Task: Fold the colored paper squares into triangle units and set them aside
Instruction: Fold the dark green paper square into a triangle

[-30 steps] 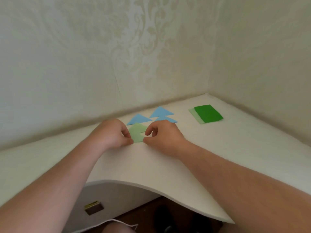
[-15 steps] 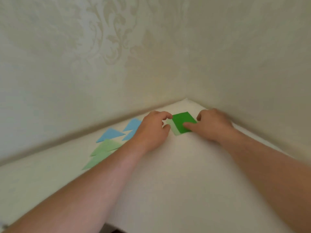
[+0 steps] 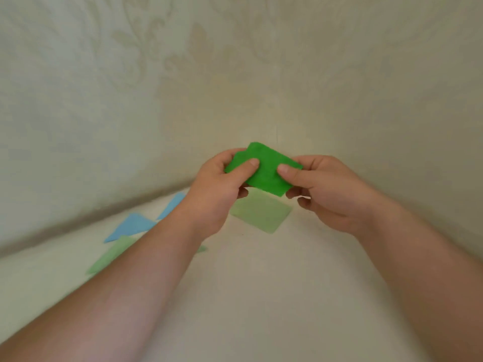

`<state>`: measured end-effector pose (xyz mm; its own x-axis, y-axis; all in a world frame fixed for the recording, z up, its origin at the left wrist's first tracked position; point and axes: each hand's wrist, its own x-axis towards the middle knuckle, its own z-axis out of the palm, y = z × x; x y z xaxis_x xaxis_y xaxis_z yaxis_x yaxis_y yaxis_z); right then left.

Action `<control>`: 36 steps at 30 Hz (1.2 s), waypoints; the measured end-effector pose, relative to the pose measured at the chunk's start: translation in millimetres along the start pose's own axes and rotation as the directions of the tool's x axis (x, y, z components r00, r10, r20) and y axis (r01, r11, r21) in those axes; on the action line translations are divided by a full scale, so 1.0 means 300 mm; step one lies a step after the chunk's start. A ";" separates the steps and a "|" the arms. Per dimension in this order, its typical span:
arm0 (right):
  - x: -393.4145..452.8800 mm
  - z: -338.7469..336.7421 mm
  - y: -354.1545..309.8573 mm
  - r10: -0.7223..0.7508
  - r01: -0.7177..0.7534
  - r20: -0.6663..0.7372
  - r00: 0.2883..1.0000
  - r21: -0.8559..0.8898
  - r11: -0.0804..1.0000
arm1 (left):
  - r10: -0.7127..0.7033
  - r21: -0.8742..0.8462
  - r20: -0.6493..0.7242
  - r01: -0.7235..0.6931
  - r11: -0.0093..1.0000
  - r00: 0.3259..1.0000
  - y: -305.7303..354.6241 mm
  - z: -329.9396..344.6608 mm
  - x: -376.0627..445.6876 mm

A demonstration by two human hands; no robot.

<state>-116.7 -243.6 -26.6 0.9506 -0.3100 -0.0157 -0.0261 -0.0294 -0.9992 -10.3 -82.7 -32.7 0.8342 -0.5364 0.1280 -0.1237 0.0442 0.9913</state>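
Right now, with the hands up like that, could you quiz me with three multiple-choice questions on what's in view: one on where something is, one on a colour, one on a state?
1. Where is the pale green square?
A. On the white surface below the hands
B. Pinned to the wall
C. On the person's arm

2. What colour is the paper being held?
A. Blue
B. Dark green
C. Yellow

3. How is that paper held?
A. Lying flat, untouched
B. By one hand only
C. By both hands, raised off the surface

Answers:
1. A: the pale green square lies flat on the white surface under the hands.
2. B: the dark green paper is plainly darker than the blue triangles at the left.
3. C: the left hand and right hand each pinch it with a thumb on top, above the surface.
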 end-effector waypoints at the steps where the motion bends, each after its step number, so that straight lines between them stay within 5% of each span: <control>1: -0.007 0.006 -0.003 -0.006 0.005 0.004 1.000 0.050 0.999 | -0.006 -0.074 0.035 0.008 0.997 0.999 0.019 -0.006 -0.015; 6: -0.072 0.033 -0.010 -0.059 0.066 -0.040 0.997 0.216 0.974 | 0.064 -0.194 0.169 -0.031 0.981 0.984 0.064 -0.040 -0.089; 12: -0.097 0.053 -0.063 -0.099 0.100 -0.018 0.995 0.206 0.973 | 0.182 -0.286 0.211 -0.118 0.951 0.960 0.032 -0.062 -0.127; 22: -0.047 0.132 -0.031 -0.149 0.153 -0.036 0.988 0.229 0.961 | 0.155 -0.378 0.107 -0.104 0.920 0.982 0.019 -0.100 -0.142; 36: -0.071 0.115 -0.037 -0.182 0.186 -0.044 0.982 0.311 0.932 | 0.210 -0.230 0.125 -0.178 0.957 0.970 0.024 -0.111 -0.149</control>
<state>-126.0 -203.8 -16.4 0.9250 -0.3408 0.1678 0.2489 0.2102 -0.9454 -30.7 -30.4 -30.3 0.7158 -0.6160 0.3289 -0.1434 0.3313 0.9326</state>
